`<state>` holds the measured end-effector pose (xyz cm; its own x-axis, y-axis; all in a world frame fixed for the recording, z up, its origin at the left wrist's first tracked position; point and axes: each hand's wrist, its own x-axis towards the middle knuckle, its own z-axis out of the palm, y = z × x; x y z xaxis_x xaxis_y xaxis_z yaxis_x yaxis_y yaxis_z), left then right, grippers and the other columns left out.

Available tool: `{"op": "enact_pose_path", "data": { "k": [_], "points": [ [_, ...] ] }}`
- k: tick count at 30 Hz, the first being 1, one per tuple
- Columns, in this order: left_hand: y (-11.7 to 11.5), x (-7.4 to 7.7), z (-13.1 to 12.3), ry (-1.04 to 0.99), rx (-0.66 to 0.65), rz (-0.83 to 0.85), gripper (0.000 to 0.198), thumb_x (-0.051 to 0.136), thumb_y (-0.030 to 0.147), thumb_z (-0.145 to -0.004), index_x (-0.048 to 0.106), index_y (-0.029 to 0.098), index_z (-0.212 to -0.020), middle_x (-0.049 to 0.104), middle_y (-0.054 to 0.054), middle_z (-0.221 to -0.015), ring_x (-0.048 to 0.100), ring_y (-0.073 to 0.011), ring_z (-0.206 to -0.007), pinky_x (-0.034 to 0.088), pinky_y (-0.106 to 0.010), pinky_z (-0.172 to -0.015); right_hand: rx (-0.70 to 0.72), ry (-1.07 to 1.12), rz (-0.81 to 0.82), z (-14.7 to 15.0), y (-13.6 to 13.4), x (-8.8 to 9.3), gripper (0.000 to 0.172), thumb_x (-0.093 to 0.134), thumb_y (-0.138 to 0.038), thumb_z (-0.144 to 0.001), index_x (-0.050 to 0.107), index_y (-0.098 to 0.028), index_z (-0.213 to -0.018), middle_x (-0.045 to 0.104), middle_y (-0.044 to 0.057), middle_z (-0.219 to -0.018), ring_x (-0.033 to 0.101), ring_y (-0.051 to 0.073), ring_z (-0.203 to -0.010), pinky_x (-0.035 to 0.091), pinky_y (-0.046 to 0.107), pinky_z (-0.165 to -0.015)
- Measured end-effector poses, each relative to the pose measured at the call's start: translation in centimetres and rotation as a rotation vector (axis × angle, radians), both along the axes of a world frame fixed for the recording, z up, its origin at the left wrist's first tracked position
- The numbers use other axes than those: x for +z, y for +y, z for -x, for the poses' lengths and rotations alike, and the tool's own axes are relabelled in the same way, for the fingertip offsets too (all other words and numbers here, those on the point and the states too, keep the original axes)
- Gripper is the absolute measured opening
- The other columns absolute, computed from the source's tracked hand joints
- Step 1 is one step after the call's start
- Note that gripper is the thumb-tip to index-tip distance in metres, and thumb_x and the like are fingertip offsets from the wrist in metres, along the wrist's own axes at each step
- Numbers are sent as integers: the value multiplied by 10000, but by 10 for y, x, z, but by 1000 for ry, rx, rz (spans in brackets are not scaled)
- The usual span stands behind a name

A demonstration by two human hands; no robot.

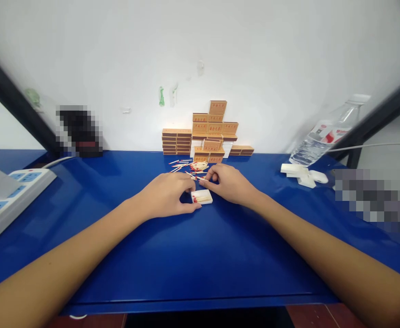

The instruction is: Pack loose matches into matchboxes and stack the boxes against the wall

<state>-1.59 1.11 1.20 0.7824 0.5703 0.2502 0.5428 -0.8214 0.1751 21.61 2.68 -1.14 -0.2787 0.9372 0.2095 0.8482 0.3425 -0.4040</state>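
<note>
A small white matchbox tray (202,197) with red-tipped matches in it lies on the blue table (193,255). My left hand (167,196) is curled around the tray's left side, thumb against its near edge. My right hand (229,183) sits just right of the tray, its fingers pinched on a match (200,179) above the tray's far edge. Loose matches (193,167) lie scattered just beyond both hands.
Stacks of brown matchboxes (210,132) stand against the white wall. A white power strip (4,191) lies at the far left. At the right are white tray pieces (298,173) and a tilted clear plastic bottle (326,136). Dark frame bars slant at both sides.
</note>
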Motion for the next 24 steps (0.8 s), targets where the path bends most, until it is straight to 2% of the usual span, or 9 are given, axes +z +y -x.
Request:
{"op": "enact_pose_path", "data": {
  "k": [7, 10, 12, 15, 17, 19, 22, 24],
  "points": [
    [3, 0, 2, 6, 25, 13, 249, 735, 432, -913, 701, 185, -911, 704, -30, -885, 644, -193, -794, 458, -316, -697, 109, -49, -1, -13, 1, 6, 199, 611, -290, -1000, 599, -198, -825, 667, 75, -931, 583, 193, -785, 421, 326, -715],
    [4, 1, 3, -6, 39, 28, 230, 751, 413, -902, 704, 189, -915, 716, -28, -910, 650, -195, -816, 456, -315, -704, 143, 39, -34, -18, 0, 17, 183, 585, -297, -1014, 586, -200, -859, 651, 64, -906, 563, 192, -782, 418, 324, -719],
    [5, 2, 3, -17, 43, 44, 230, 765, 408, -890, 705, 187, -917, 721, -27, -916, 652, -194, -820, 455, -315, -707, 235, 95, 34, -19, -3, 24, 194, 566, -333, -1025, 606, -201, -888, 638, 41, -861, 541, 180, -745, 408, 309, -685],
    [7, 3, 3, -33, 40, 84, 242, 777, 415, -876, 708, 186, -916, 718, -28, -900, 647, -194, -809, 456, -317, -707, 396, 60, 173, -17, -10, 31, 197, 592, -353, -1005, 640, -203, -886, 625, 22, -823, 523, 169, -720, 393, 293, -652],
    [7, 4, 3, -36, 45, 104, 253, 775, 427, -877, 705, 185, -909, 715, -30, -893, 641, -194, -802, 457, -318, -704, 434, 24, 172, -14, -14, 31, 158, 637, -328, -973, 656, -199, -882, 621, 18, -824, 523, 166, -732, 388, 291, -658],
    [7, 5, 3, -33, 47, 102, 257, 773, 427, -881, 698, 182, -901, 713, -33, -896, 639, -193, -806, 458, -320, -708, 419, 35, 130, -12, -15, 30, 149, 648, -320, -968, 667, -198, -883, 608, 9, -799, 519, 159, -720, 381, 291, -659],
    [5, 4, 2, -34, 30, 91, 232, 770, 400, -886, 703, 179, -909, 706, -31, -888, 637, -190, -809, 462, -319, -721, 306, 63, 20, -14, -9, 25, 172, 617, -316, -992, 664, -200, -875, 597, 3, -768, 518, 157, -698, 376, 296, -664],
    [4, 3, 1, -41, 14, 89, 221, 769, 389, -887, 707, 179, -922, 699, -27, -881, 631, -186, -803, 460, -314, -721, 234, 35, -74, -19, -1, 19, 105, 631, -276, -979, 664, -197, -918, 619, 28, -846, 545, 175, -760, 399, 305, -709]
  ]
}}
